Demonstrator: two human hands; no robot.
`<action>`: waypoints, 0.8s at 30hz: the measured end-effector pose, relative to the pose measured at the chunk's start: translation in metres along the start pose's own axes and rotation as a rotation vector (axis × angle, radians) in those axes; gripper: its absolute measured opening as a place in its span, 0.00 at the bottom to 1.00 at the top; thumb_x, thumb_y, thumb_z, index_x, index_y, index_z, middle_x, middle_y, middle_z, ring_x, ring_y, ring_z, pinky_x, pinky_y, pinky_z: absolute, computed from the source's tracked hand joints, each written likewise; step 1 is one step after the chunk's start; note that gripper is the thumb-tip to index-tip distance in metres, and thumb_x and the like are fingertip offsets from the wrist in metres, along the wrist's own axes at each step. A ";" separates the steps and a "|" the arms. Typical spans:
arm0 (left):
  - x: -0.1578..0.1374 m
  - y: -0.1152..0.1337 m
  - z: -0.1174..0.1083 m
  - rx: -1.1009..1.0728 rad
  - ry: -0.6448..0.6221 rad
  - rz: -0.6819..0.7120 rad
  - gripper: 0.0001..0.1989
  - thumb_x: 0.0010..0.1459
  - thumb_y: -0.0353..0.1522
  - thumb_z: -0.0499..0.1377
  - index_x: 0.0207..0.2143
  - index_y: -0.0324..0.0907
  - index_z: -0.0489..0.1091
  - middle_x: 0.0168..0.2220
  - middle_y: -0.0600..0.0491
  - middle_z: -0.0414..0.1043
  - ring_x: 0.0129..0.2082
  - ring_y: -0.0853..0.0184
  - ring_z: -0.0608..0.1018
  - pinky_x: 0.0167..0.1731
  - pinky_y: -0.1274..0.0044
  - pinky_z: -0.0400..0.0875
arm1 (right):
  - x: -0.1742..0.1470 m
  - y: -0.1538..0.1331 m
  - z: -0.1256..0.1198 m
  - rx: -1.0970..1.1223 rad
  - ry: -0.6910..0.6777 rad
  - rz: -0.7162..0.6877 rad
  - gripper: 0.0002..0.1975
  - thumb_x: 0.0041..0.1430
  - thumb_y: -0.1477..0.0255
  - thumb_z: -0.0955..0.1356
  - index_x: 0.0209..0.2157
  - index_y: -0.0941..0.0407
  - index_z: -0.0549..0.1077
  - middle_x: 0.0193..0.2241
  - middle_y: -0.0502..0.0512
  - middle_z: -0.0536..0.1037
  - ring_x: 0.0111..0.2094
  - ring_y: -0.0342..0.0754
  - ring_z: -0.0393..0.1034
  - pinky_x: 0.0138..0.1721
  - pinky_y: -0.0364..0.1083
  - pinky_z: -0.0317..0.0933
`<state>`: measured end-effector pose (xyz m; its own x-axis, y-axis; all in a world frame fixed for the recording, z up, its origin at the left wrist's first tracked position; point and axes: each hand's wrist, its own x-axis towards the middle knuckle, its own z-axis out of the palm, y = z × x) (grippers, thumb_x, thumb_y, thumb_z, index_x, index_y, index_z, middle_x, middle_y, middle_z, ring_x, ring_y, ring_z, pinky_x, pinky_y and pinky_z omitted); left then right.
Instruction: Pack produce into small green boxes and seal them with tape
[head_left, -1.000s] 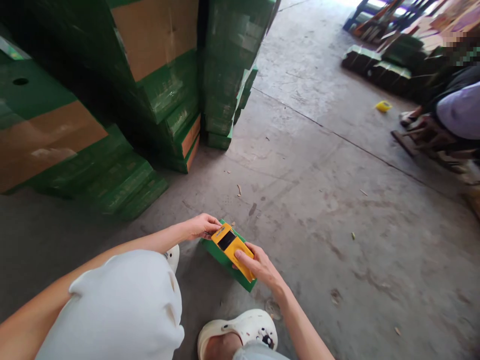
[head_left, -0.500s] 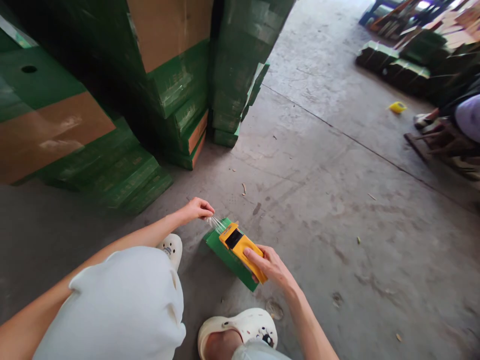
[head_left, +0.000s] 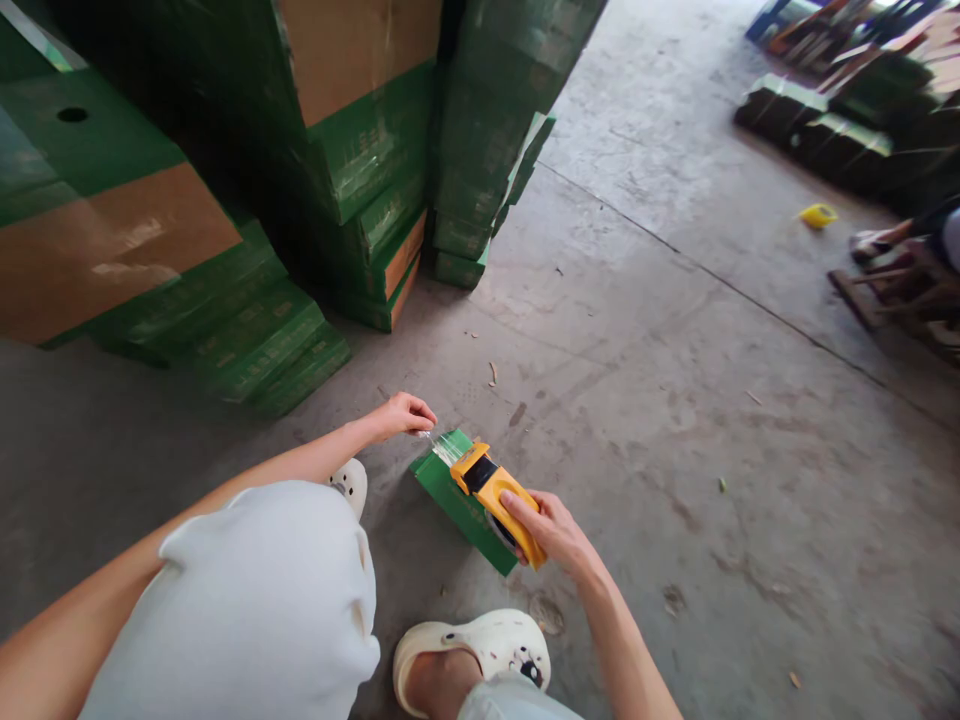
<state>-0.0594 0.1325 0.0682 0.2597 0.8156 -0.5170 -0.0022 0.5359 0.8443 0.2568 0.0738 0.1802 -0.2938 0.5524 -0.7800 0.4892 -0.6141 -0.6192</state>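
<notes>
Left fingers (head_left: 421,414) pinched — right fingers (head_left: 545,502) wrapped.

We hold in our right hand (head_left: 559,532) a yellow tape dispenser (head_left: 517,508), tilted over a small green box (head_left: 452,507) on the grey floor (head_left: 660,400). Our left hand (head_left: 405,415) pinches the end of a clear tape (head_left: 445,448), which stretches to the dispenser. We wear white clogs (head_left: 504,638). Green and brown cartons (head_left: 367,60) are stacked at upper left; a small yellow object (head_left: 817,216) lies at right.
</notes>
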 end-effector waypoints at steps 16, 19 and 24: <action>0.005 -0.030 -0.015 0.044 0.067 0.012 0.16 0.42 0.38 0.72 0.32 0.38 0.79 0.24 0.55 0.74 0.25 0.72 0.73 0.28 0.79 0.66 | 0.011 -0.011 0.023 -0.252 0.102 -0.027 0.24 0.55 0.46 0.72 0.28 0.54 0.70 0.19 0.51 0.77 0.21 0.54 0.77 0.19 0.44 0.65; 0.010 -0.041 -0.006 0.058 0.082 0.012 0.17 0.42 0.39 0.72 0.32 0.37 0.78 0.23 0.56 0.74 0.25 0.72 0.73 0.28 0.79 0.65 | 0.011 -0.014 0.028 -0.315 0.143 -0.026 0.24 0.56 0.46 0.72 0.26 0.54 0.70 0.18 0.53 0.78 0.20 0.53 0.76 0.20 0.43 0.64; 0.014 -0.062 0.024 0.100 0.129 -0.004 0.17 0.46 0.38 0.70 0.37 0.38 0.77 0.25 0.56 0.73 0.26 0.70 0.74 0.30 0.78 0.68 | 0.009 -0.018 0.036 -0.448 0.217 -0.001 0.24 0.62 0.47 0.68 0.27 0.55 0.72 0.18 0.52 0.78 0.21 0.49 0.76 0.22 0.40 0.60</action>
<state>-0.0328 0.1052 0.0123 0.1331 0.8383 -0.5287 0.0965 0.5200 0.8487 0.2163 0.0695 0.1815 -0.1405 0.6869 -0.7131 0.8080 -0.3367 -0.4835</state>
